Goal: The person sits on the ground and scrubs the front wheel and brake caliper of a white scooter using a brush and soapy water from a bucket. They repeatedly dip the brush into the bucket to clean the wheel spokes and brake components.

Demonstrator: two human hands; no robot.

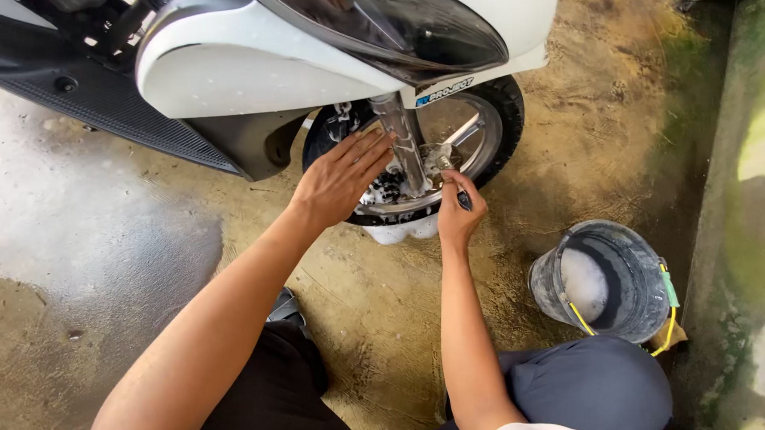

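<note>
A white scooter (247, 70) stands in front of me with its front wheel (498, 115) turned toward me. My left hand (340, 178) rests with its fingers spread on the tyre and rim, beside the silver fork leg (401, 141). My right hand (460, 210) grips the dark handle of a small brush (462, 196). The brush head points into the soapy wheel hub (436, 163). White foam (400, 231) clings under the rim.
A dark bucket (634, 256) with soapy water and a yellow handle stands at the right, near a mossy concrete wall (759, 181). The concrete floor (100, 253) is wet. My knees (579, 387) are bent at the bottom.
</note>
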